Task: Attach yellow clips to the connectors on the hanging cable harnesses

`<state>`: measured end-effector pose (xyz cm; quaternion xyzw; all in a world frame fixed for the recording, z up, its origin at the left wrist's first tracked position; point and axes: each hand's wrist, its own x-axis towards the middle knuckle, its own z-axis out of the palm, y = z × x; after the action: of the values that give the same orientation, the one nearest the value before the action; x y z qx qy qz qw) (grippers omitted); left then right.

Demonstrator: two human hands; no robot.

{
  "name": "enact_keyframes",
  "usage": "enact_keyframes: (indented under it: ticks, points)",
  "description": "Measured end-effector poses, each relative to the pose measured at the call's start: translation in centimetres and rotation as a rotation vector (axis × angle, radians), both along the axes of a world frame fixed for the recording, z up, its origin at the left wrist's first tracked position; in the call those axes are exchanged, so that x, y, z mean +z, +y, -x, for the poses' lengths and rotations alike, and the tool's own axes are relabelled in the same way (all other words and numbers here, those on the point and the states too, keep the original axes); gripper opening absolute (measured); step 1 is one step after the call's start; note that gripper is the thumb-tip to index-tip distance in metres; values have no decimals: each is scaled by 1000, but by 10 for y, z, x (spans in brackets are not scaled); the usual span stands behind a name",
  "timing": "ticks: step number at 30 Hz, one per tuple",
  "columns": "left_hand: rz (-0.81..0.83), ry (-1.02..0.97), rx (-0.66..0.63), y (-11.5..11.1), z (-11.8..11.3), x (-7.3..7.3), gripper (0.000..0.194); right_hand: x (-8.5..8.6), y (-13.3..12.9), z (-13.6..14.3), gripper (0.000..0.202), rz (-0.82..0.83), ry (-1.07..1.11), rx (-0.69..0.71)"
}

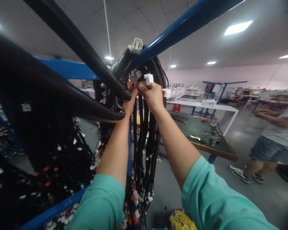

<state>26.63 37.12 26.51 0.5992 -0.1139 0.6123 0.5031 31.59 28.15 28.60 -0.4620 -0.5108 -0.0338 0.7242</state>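
Both hands are raised and meet among black cable bundles that hang over a blue bar (177, 27). My right hand (152, 94) has its fingers pinched together near a white connector (148, 78); what lies between them is too small to name. My left hand (131, 95) is partly hidden behind black tubing, its fingertips touching the same spot beside a grey connector (135, 74). Another white connector (136, 45) sits on top of the bundle, above both hands. Long black cables (139, 134) hang down below the hands.
A green-topped table (192, 127) with a phone and tools stands at the right. Beyond it is a white bench (206, 104). A person (273, 137) stands at the far right. More cable bundles (50, 137) hang at the left. Yellow pieces (182, 220) lie at the bottom.
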Motion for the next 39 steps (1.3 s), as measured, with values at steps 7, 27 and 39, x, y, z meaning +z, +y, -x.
enact_keyframes:
  ticks: [7, 27, 39]
  points:
    - [-56, -2, 4, -2, 0, -3, 24, 2, 3, -2, 16, -73, -27, 2]
    - [-93, -62, -10, 7, -8, -2, 50, 2, 7, -16, 24, -59, -152, -48]
    - [-125, -15, -4, 18, -8, -5, 44, -1, 11, -23, 20, -88, -161, 11]
